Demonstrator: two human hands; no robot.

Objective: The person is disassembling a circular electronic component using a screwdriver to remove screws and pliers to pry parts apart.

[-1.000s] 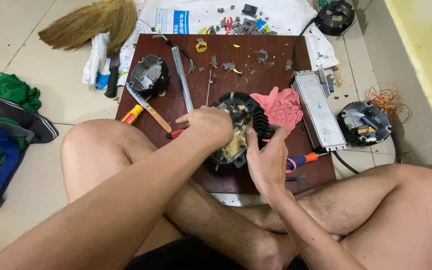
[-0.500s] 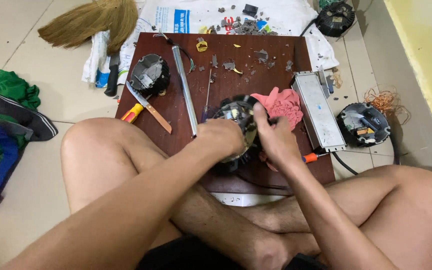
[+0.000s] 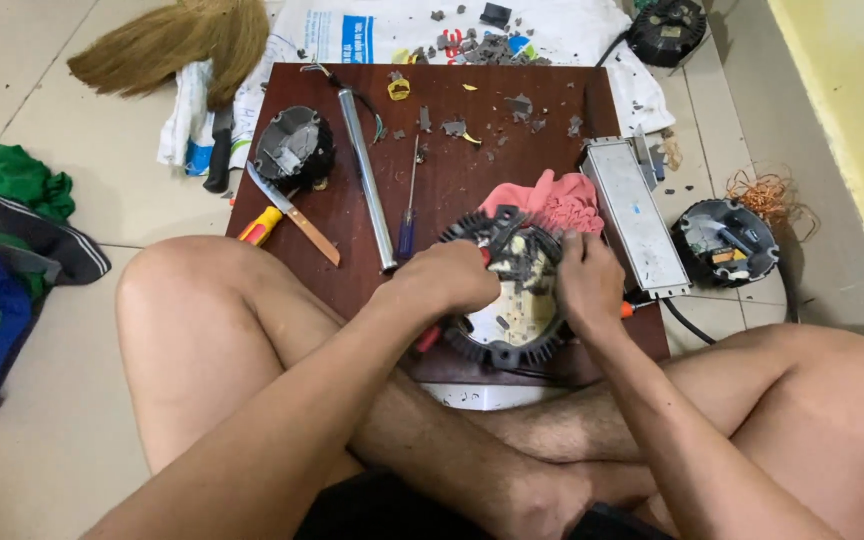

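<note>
Workpiece: round black finned housing [image 3: 507, 345], a lamp-type body with a pale inner plate and loose internal parts showing at its centre.
Location: housing lies flat on the near edge of the dark wooden board [image 3: 452, 180], which serves as the surface, between the person's crossed legs and a pink cloth [image 3: 552, 200].
Left hand: left hand [image 3: 447, 280] is closed around a red-handled tool [image 3: 430, 335]; the tool tip enters the housing and is hidden behind the fingers.
Right hand: right hand [image 3: 589, 280] is curled over the right rim, fingers pressing down on the fins and steadying the body.
Handling estimate: housing appears rigid and fairly heavy, probably cast metal; fins give a sure, non-slip purchase but look sharp-edged.
Fragile zone: inner plate and small parts look thin and brittle; grip there is inadvisable.
Recommended hold: outer rim, two opposite points, palm down.
Adjacent items: grey rectangular metal box [image 3: 635, 215] just right of the housing; metal tube [image 3: 367, 180], blue-handled screwdriver [image 3: 407, 215] and a knife [image 3: 292, 212] lie to the left, well apart.
</note>
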